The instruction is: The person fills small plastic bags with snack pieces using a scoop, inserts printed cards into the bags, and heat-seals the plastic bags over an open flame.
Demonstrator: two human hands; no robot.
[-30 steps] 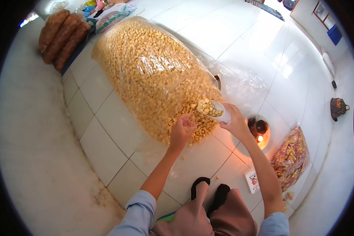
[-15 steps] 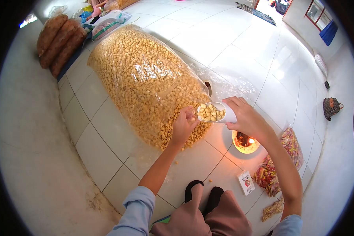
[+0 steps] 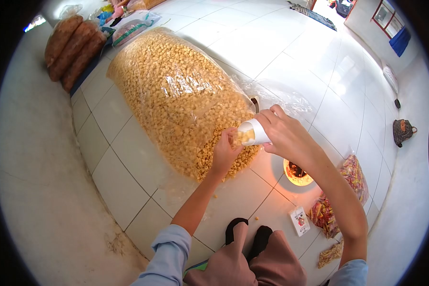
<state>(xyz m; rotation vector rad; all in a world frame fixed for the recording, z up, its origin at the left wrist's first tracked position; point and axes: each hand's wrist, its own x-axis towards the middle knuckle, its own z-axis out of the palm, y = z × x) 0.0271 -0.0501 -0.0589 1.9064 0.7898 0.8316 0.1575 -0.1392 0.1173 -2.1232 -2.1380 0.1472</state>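
Note:
My right hand (image 3: 283,129) is closed around a white scoop (image 3: 258,132), tipped with its mouth toward the left. Small pale yellow puffed snacks (image 3: 245,137) lie at that mouth, smeared by motion. Against it, the fingers of my left hand (image 3: 225,151) are pinched on what looks like a small clear plastic bag, mostly hidden by the fingers and scoop. Just beneath both hands is the opening of a very large clear plastic sack (image 3: 176,86), lying on its side and full of the same snacks, with loose ones (image 3: 206,157) showing at the near end.
A bowl with a glowing flame (image 3: 298,172) stands on the tiles below my right forearm. Right of it are a white printed box (image 3: 299,221), a bag of colourful packets (image 3: 352,178) and a small snack bag (image 3: 330,255). Full brown sacks (image 3: 74,52) lean against the left wall.
My right hand has turned the scoop down more steeply toward my left hand, and the snacks have slid to its mouth. My left hand has stayed nearly in place.

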